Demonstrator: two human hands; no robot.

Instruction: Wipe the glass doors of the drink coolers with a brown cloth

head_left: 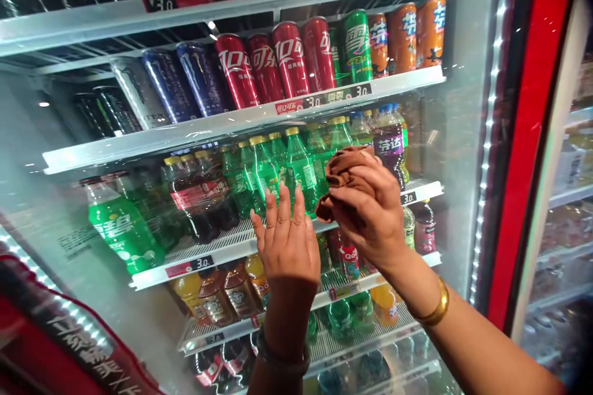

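My right hand grips a crumpled brown cloth, bunched under its fingers in front of the bottle shelf. To its left, my left hand is raised with the fingers stretched out and holds nothing. It seems to rest flat on the glass door of a drinks cooler, though actual contact is hard to tell. Behind both hands stand green bottles with yellow caps. A dark purple drink bottle is just right of the cloth.
Red cans, blue cans and orange cans line the upper shelf. A large green bottle stands at left. A red frame edges the cooler on the right, with a second cooler beyond it.
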